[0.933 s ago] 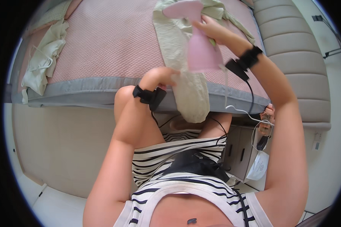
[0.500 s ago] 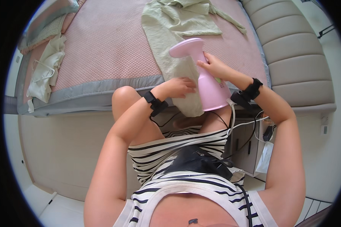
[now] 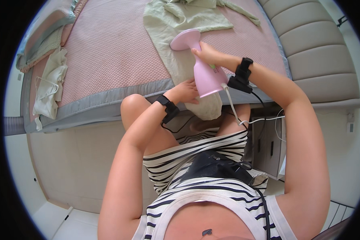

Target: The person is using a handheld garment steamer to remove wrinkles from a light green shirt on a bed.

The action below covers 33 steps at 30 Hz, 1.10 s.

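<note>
My right hand (image 3: 207,53) is wrapped round the neck of a pink handheld garment steamer (image 3: 209,79). The steamer's broad oval head (image 3: 185,40) lies over a pale green garment (image 3: 166,38) spread on the bed. One long part of the garment, like a sleeve or leg, runs toward me and hangs over the bed's near edge (image 3: 209,107). On that part's left side rests my left hand (image 3: 186,92), fingers stretched out on the cloth beside the steamer's base. Some of its fingertips are partly hidden. A white cord (image 3: 231,102) leaves the steamer's base.
A padded grey headboard (image 3: 318,44) borders the pink quilted bed cover (image 3: 108,44) on the right. At the left edge lie a cream cloth with a white hanger (image 3: 48,84) and folded bedding (image 3: 48,44). A small cabinet (image 3: 266,150) stands below right, with cords crossing it.
The steamer has moved left and away from me along the garment, its base swinging left. My left hand stays on the hanging cloth, now closer to the steamer's base.
</note>
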### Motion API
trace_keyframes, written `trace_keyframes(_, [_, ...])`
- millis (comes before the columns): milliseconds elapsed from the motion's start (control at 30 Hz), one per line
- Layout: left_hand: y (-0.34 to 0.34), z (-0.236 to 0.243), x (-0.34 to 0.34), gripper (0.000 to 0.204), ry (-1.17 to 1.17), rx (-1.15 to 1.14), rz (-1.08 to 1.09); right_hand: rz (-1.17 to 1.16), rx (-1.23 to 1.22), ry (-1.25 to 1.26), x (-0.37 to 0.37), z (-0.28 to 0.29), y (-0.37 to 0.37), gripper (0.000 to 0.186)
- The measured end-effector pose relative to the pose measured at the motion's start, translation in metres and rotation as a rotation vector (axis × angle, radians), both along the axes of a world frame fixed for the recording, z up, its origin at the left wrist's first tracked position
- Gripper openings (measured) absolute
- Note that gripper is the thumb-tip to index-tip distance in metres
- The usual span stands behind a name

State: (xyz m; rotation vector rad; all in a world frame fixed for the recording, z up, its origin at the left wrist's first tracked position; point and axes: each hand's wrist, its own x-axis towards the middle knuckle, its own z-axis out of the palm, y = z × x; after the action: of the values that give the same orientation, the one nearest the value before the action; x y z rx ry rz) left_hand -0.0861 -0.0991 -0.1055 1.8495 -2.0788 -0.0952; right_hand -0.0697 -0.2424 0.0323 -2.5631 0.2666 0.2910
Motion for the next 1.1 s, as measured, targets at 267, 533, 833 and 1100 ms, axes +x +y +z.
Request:
trace_keyframes(267, [-0.002,0.005,-0.002,0.076,0.065,-0.079,0.012,-0.102,0.102,0.077,0.031,-0.006,-0.007,0.052])
trace_keyframes(533, [-0.002,0.01,0.003,0.078,0.145,-0.048,-0.054,-0.121,-0.008,-0.034,0.068,-0.033,-0.016,0.049])
trace_keyframes(833, [-0.007,0.016,0.003,0.083,0.094,0.101,-0.008,-0.217,0.013,-0.028,0.109,-0.023,-0.008,0.052])
trace_keyframes(1100, [-0.009,0.022,-0.01,0.069,0.078,-0.124,0.033,-0.009,0.162,-0.039,0.043,0.015,-0.032,0.051])
